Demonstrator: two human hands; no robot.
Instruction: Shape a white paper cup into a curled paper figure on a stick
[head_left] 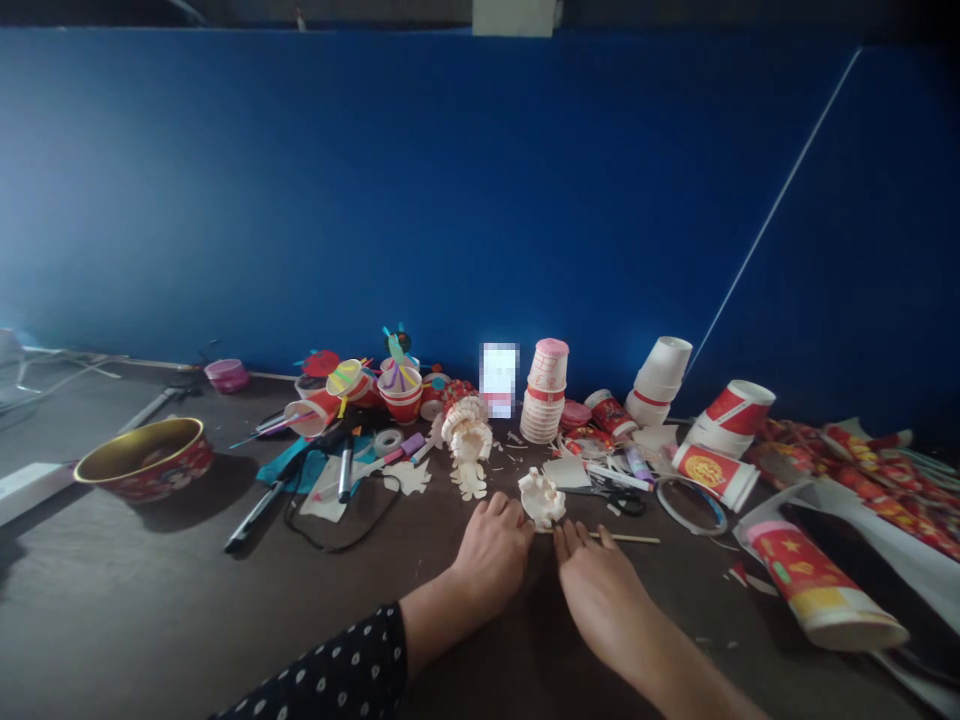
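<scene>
Near the middle of the dark table, my left hand (491, 550) is closed, its fingers curled down at the left end of a thin wooden stick (637, 540). The fingertips of that hand are partly hidden. Across the same stick lies my right hand (600, 590), fingers stretched forward and slightly apart, palm down. Just beyond both hands sits a white paper piece with a ragged, scalloped edge (541, 497), close to the fingertips. A similar layered white paper shape (469, 440) stands farther back to the left.
Behind are stacked paper cups (546, 395), scissors (626, 500) and a tape roll (388, 441). A red-and-gold bowl (146, 460) and markers (345, 470) occupy the left side. A red cup (825, 580) lies on its side at right. A blue panel (450, 200) rises behind the table.
</scene>
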